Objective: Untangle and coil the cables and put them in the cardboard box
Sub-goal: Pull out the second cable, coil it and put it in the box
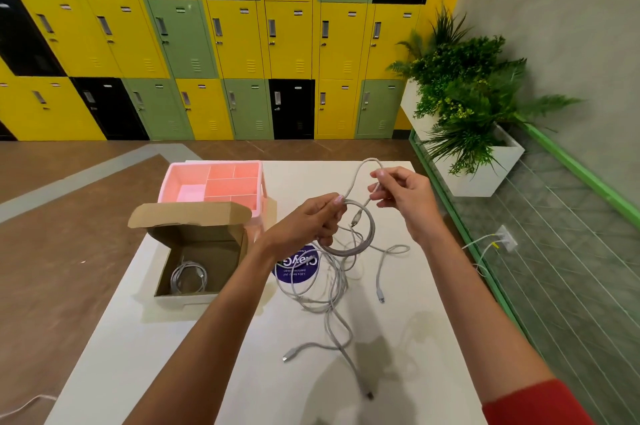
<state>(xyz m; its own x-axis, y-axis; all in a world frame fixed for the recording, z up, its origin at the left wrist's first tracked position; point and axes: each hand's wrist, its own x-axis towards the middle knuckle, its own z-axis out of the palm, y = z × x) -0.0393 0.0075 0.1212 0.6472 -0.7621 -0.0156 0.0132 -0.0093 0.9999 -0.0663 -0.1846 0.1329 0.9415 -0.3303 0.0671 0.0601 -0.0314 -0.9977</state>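
Grey cable, part-wound into a coil [372, 234], hung roughly upright above the counter [415, 338] in the left hand [311, 222], whose grip was closed round the ring's upper left edge. The right hand [403, 197], just beside it and a little higher, pinched the free run of that cable, which arched up between the two hands. A connector [355, 219] dangled inside the ring; whether it belonged to the held cable I could not tell.

Below the coil the loose cables [330, 300] lay tangled on the counter, their strands trailing mostly towards the person.

The cardboard box [207, 253] stood open to the left of the coil, nearer the left hand, with its lid flap raised at the back. One coiled cable [188, 277] lay in it. Behind it, the pink organiser [175, 178] showed nothing in its compartments.

As I judged it, the free run wanted winding onto the ring before the coil could travel left and down into the box.
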